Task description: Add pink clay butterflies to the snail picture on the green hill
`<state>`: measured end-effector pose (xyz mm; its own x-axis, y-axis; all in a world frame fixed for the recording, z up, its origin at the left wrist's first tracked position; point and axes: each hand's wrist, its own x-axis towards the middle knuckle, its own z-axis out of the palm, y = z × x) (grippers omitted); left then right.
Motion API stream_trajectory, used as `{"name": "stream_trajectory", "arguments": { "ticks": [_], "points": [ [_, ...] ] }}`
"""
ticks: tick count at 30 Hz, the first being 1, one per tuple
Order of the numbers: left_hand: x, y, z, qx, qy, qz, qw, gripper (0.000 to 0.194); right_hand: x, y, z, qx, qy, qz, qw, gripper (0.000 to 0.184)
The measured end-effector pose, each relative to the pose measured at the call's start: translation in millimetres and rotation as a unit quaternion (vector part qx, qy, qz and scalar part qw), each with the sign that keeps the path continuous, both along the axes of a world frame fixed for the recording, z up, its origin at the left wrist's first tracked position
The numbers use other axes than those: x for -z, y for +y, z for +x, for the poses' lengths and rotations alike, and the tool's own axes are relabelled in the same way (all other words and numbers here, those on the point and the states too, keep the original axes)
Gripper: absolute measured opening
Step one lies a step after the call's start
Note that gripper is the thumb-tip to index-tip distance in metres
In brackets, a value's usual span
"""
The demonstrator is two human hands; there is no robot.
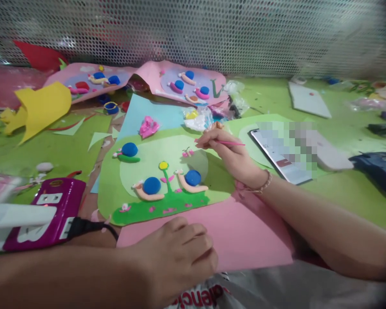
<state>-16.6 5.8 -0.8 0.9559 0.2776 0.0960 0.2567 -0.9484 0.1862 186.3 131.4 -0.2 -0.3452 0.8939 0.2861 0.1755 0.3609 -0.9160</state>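
My right hand (227,152) pinches a thin pink stick (231,143) above the right side of a green foam sheet (111,189). Just left of its fingertips lies a small pink butterfly (188,152) with dark feelers. Blue-shelled clay snails, among them one snail (152,186) at the lower left, sit on the sheet around a yellow flower (163,165) and a dark green grass strip (131,213). Palm down with curled fingers, my left hand (183,249) rests near the sheet's lower edge, over a pink sheet (244,231); what is under its fingers is hidden.
A purple power strip (73,193) with a plugged black cord lies left. To the right are a phone (276,159), partly blurred, and a blue glue gun (378,169). Behind stand pink snail pictures (144,79), a yellow foam scrap (41,107) and a perforated metal panel (193,34).
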Motion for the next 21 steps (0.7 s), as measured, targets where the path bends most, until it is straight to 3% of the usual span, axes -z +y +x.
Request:
{"name": "stream_trajectory", "arguments": {
  "ticks": [5, 8, 13, 17, 21],
  "points": [
    [-0.1, 1, 0, 0.000, -0.002, -0.010, 1.000, 0.060, 1.9, 1, 4, 0.022, 0.051, 0.001, 0.998, 0.019],
    [0.1, 1, 0, 0.001, 0.002, -0.012, 1.000, 0.058, 2.6, 7, 8, 0.072, 0.074, 0.023, 0.994, 0.027],
    [-0.9, 1, 0, 0.004, 0.004, -0.002, 1.000, 0.060, 7.5, 26, 20, 0.197, -0.050, 0.117, 0.972, 0.033],
    [-0.8, 0, 0, 0.003, -0.005, 0.000, 1.000, 0.055, 9.7, 32, 22, 0.214, -0.135, 0.133, 0.958, 0.028],
    [0.6, 0, 0, -0.006, -0.021, -0.008, 1.000, 0.045, 5.7, 31, 22, 0.216, -0.106, 0.115, 0.964, 0.023]
  ]
}}
